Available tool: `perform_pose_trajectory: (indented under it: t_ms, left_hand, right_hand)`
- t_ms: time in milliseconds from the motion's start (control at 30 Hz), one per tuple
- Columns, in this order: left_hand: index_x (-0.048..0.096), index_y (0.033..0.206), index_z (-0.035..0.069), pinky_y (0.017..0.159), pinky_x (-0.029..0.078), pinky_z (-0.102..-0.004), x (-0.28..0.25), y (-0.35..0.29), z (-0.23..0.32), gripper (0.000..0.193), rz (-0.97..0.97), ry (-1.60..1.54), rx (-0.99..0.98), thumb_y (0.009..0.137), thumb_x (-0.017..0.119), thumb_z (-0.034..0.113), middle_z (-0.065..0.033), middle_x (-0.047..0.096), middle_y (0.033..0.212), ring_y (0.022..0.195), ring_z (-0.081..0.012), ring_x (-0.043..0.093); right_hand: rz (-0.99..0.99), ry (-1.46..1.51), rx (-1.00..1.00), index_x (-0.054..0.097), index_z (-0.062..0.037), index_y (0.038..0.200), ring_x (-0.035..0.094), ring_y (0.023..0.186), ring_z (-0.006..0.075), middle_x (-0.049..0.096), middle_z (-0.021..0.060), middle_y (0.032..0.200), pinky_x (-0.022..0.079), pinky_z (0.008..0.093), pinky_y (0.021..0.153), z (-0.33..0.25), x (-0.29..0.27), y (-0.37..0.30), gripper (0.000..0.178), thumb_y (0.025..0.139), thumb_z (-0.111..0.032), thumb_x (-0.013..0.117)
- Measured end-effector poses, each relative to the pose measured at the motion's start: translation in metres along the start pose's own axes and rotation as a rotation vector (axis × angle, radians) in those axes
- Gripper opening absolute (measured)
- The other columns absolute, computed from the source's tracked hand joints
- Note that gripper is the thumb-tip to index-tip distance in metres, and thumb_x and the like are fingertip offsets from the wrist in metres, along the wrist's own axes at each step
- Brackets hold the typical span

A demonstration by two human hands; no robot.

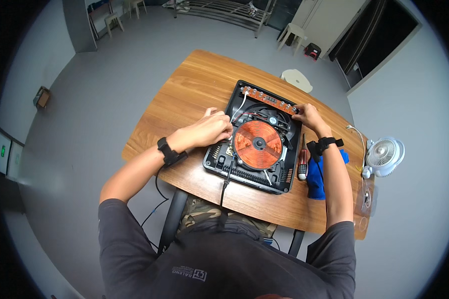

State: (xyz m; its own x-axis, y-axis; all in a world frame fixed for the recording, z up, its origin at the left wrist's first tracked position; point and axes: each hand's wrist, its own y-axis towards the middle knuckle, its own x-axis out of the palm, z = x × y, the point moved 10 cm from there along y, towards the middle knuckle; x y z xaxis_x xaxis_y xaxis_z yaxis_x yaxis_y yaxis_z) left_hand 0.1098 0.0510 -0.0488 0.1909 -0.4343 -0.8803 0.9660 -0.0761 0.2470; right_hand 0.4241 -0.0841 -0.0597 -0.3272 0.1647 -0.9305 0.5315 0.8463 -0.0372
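An opened induction cooker lies on the table in front of me, its black housing (275, 188) tilted slightly clockwise. A copper-coloured coil (257, 149) fills its middle, with a black fan (272, 113) partly visible behind. Along the far edge runs an orange circuit board (267, 98) with small buttons and a display. From its left end a white cable (240, 107) runs down toward my left hand (215, 128). That hand is closed at the coil's left side; its fingertips are hidden. My right hand (308, 116) pinches the right end of the circuit board.
Right of the cooker lie a screwdriver (303, 164) and a blue cloth (315, 179). A small white fan (384, 155) stands at the table's right edge near a clear plastic tray (366, 199). A black power cord (225, 185) hangs over the near edge. A white stool (297, 79) stands beyond the table.
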Motion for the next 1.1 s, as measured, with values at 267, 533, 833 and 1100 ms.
perform_pose_trajectory:
  t_ms: [267, 533, 833, 1100]
  left_hand:
    - [0.071, 0.088, 0.007, 0.114, 0.024, -0.0638, 0.016, 0.007, -0.007, 0.013, -0.047, 0.016, -0.033, 0.093, 0.07, 0.018, -0.0054, 0.061, 0.09, 0.104, -0.0251, 0.058]
    - [0.07, 0.083, 0.008, 0.113, 0.024, -0.0643, 0.021, 0.01, -0.009, 0.014, -0.032, 0.033, -0.02, 0.09, 0.073, 0.019, -0.0061, 0.063, 0.086, 0.102, -0.0257, 0.06]
    - [0.07, 0.082, 0.007, 0.113, 0.024, -0.0641, 0.025, 0.013, -0.015, 0.013, -0.106, -0.008, -0.084, 0.089, 0.072, 0.018, -0.0067, 0.066, 0.084, 0.099, -0.0262, 0.062]
    - [0.069, 0.08, 0.007, 0.113, 0.024, -0.0649, 0.031, 0.017, -0.017, 0.015, -0.148, 0.034, -0.098, 0.091, 0.068, 0.018, -0.0077, 0.067, 0.082, 0.097, -0.0267, 0.062]
  right_hand:
    - [-0.016, 0.03, 0.068, 0.073, -0.0007, 0.119, 0.072, 0.088, 0.0314, 0.074, 0.0188, 0.092, 0.055, 0.0407, 0.081, 0.015, 0.006, 0.004, 0.045, 0.078, -0.016, 0.085]
    - [-0.012, -0.002, 0.05, 0.073, -0.002, 0.121, 0.073, 0.089, 0.0315, 0.075, 0.0186, 0.092, 0.056, 0.0413, 0.082, 0.009, 0.004, 0.002, 0.046, 0.079, -0.016, 0.085]
    - [-0.002, 0.037, 0.067, 0.073, -0.0006, 0.122, 0.072, 0.086, 0.0305, 0.074, 0.0185, 0.09, 0.055, 0.0405, 0.08, 0.003, 0.001, -0.003, 0.046, 0.08, -0.015, 0.084]
    - [-0.006, 0.017, 0.059, 0.073, -0.0004, 0.121, 0.072, 0.084, 0.0296, 0.073, 0.0178, 0.088, 0.055, 0.0401, 0.079, 0.001, 0.0, -0.003, 0.045, 0.08, -0.015, 0.084]
